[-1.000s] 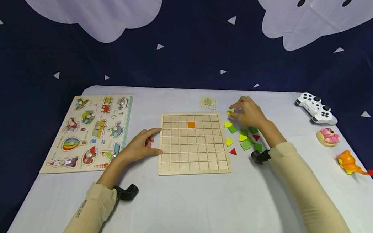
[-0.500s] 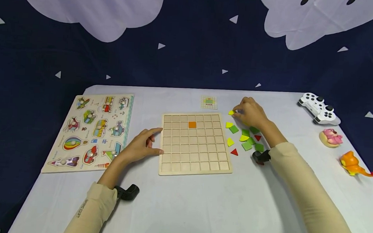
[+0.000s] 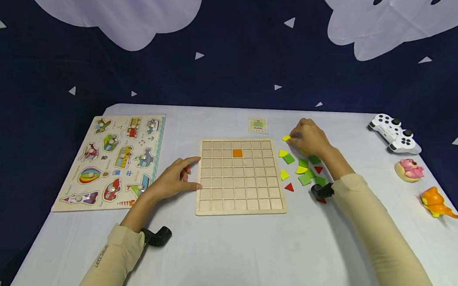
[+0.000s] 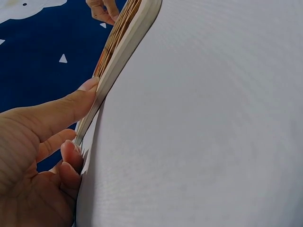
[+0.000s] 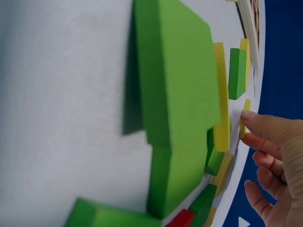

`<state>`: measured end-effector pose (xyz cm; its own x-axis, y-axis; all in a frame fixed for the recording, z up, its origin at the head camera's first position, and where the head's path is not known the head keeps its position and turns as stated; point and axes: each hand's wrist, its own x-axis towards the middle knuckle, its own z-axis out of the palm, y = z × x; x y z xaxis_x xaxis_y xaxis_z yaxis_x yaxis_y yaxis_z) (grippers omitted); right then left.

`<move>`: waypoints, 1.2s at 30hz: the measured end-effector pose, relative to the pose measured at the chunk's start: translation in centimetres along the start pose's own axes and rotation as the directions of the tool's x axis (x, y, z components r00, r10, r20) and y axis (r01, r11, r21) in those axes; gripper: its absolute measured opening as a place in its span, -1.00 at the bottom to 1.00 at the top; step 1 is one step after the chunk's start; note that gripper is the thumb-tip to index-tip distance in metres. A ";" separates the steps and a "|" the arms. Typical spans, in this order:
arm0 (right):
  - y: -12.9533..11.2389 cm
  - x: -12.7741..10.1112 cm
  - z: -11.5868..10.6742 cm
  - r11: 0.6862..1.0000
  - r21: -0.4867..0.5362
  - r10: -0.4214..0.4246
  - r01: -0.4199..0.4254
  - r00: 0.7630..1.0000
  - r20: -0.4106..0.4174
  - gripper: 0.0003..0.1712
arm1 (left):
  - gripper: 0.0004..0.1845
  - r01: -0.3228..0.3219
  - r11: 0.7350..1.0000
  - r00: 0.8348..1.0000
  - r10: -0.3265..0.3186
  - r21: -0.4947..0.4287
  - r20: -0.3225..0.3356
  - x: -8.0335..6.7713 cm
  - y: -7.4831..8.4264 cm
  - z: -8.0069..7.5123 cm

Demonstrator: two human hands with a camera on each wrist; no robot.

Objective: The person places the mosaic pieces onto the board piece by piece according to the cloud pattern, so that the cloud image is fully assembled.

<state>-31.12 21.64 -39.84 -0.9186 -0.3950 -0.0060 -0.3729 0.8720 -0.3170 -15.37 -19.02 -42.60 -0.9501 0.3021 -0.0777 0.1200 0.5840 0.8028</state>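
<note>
A wooden grid board (image 3: 241,205) lies on the table with one orange square tile (image 3: 237,153) in an upper cell. My left hand (image 3: 177,179) touches the board's left edge, index finger and thumb spread apart along it; in the left wrist view the thumb (image 4: 71,106) rests against the rim. Beyond the board's upper right corner, my right hand (image 3: 311,138) pinches a yellow piece (image 5: 245,120) between thumb and index finger, low over the table. Close to that hand lie loose pieces: several green squares (image 3: 304,179), yellow ones (image 3: 284,175) with a curved side and red triangles (image 3: 289,187).
Behind the board lies a small printed pattern card (image 3: 258,125). A vehicle peg puzzle (image 3: 105,166) is at the left. Along the right side are a white game controller (image 3: 395,133), a pink figure (image 3: 409,169) and an orange toy (image 3: 434,201).
My right hand has closed its thumb and index finger on the yellow piece, its fingers drawing together. The left hand stays at the board's edge; the view has shifted slightly.
</note>
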 end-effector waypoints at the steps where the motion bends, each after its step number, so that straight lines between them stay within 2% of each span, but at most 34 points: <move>1: 0.0 0.0 0.0 1.000 0.005 0.008 -0.008 1.000 0.008 -0.63 | -0.12 0.002 1.000 1.000 -0.002 -0.002 0.001 0.0 0.0 0.0; 7: -0.2 -0.2 -0.1 0.999 0.003 0.035 -0.035 0.999 0.027 -0.62 | -0.11 0.009 1.000 1.000 -0.009 -0.005 0.006 0.0 0.0 0.0; 12: -0.5 -0.3 0.2 1.000 0.015 0.022 -0.022 1.000 0.015 -0.60 | -0.11 0.003 1.000 1.000 -0.003 -0.002 0.004 0.0 -0.1 0.0; 23: -3.0 -0.2 0.6 0.989 0.048 -0.136 0.140 0.988 -0.070 -0.66 | -0.12 0.004 1.000 1.000 -0.004 -0.016 0.008 0.0 -0.1 -0.1; 36: -8.1 0.9 2.1 0.938 0.038 -0.343 0.345 0.938 -0.050 -0.72 | -0.11 -0.001 1.000 1.000 0.002 -0.011 0.014 0.1 -0.2 -0.1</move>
<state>-28.63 13.60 -39.22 -0.7401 -0.6554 0.1507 -0.6620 0.6706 -0.3349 -15.54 -19.14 -42.70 -0.9459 0.3133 -0.0845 0.1183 0.5753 0.8094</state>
